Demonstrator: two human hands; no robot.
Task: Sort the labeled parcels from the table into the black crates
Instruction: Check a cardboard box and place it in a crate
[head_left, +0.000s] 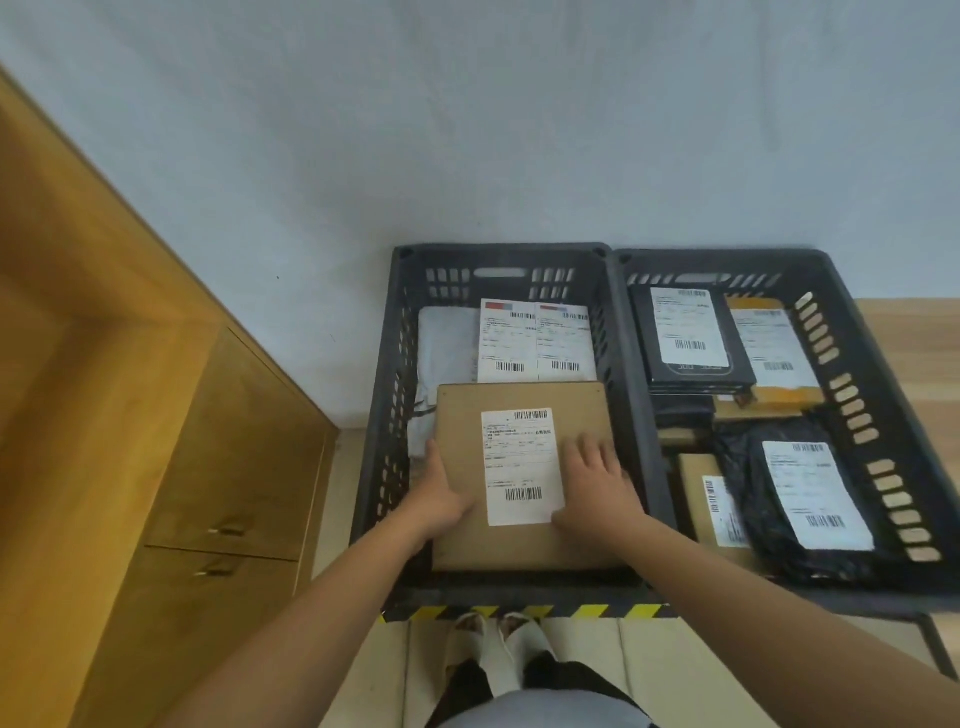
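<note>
A flat brown cardboard parcel (524, 540) with a white shipping label lies in the near half of the left black crate (387, 415). My left hand (439, 493) grips its left edge, thumb on top. My right hand (597, 488) rests flat on its top right, fingers spread beside the label. Behind it in the same crate lie a white poly bag (447, 343) and two white labels side by side. The right black crate (857, 374) holds a black box (691, 338), an orange-edged parcel (779, 358), a black bag (810, 499) and a small brown box (711, 499), all labeled.
A wooden cabinet (228, 467) with two drawers stands to the left of the crates. A pale wall rises behind them. Yellow-black hazard tape (524, 612) runs along the edge under the left crate. My feet in light sandals (498, 649) stand just in front.
</note>
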